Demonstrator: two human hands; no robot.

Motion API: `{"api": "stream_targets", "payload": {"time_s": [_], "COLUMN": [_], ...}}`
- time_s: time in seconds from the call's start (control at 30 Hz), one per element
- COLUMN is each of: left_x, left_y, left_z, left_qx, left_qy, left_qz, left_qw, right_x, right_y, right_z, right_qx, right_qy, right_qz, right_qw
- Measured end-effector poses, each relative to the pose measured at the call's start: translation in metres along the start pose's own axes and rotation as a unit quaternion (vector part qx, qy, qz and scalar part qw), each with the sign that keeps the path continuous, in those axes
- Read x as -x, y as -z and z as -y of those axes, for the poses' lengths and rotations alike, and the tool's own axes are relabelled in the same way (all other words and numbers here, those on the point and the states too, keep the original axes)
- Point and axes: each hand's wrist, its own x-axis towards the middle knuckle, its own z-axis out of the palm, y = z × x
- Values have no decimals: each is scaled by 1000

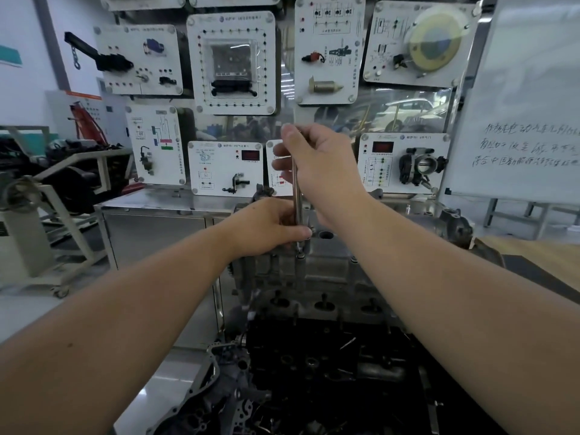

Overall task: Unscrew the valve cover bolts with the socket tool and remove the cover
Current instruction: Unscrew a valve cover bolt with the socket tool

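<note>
Behind the engine stands a wall of white training panels (230,62) with sensors and wiring diagrams, a whiteboard (527,98) with handwriting leans at the right, and a steel cabinet (153,227) sits under the panels. On the stand in front of the person is the engine, with the grey valve cover (317,271) on top and dark, dirty engine parts (314,365) lower down.

The right hand (317,164) is closed around the upper end of the socket tool (296,196), with the thumb pointing up at the top. The tool is a thin metal rod that stands almost upright. The left hand (270,227) pinches the lower part of the rod between its fingers (301,232), just above the socket, as if to keep it straight. The tip of the tool sits on a bolt (300,255) at the near-left part of the valve cover, directly under both hands.

I judge the task to be in the unscrewing step and not far along. The cover lies on the engine, not lifted. Another bolt (354,259) seems to be in place further right, though it is small and blurred. How many bolts are already out I cannot tell. After the bolts, the lifting of the cover remains.
</note>
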Motion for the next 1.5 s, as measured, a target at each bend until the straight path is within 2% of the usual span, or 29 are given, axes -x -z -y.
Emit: {"api": "stream_targets", "payload": {"time_s": [0.1, 0.3, 0.53, 0.77, 0.97, 1.03, 1.13, 1.2, 1.37, 1.5], "left_x": [-2, 1, 6, 5, 3, 4, 4, 4, 4, 5], "left_y": [-6, -5, -14, -12, -15, -15, -15, -14, -13, -15], "left_z": [4, 11, 12, 10, 10, 10, 11, 13, 14, 12], "left_qx": [-30, 33, 37, 69, 50, 59, 60, 56, 32, 31], "left_qy": [-9, -32, -39, -18, -20, -22, -12, 0, 10, -10], "left_qz": [-21, -29, -65, -49, -60, -66, -70, -73, -85, -90], "left_qw": [999, 999, 996, 996, 997, 996, 996, 996, 996, 995], "right_x": [-3, -6, -6, -6, -3, -3, -1, 0, 6, 10], "right_y": [2, -1, -11, -13, -12, -10, -7, -8, -11, -12], "right_z": [-3, -23, -34, -35, -35, -32, -29, -32, -43, -49], "right_qx": [-61, -148, -151, -198, -132, -141, -188, -199, -175, -132], "right_qy": [-16, -23, 38, -9, 55, 41, -36, -57, 16, 66], "right_qz": [22, 41, -14, 43, -15, -6, 31, 31, 2, -72], "right_qw": [998, 988, 988, 979, 990, 989, 981, 978, 984, 986]}}
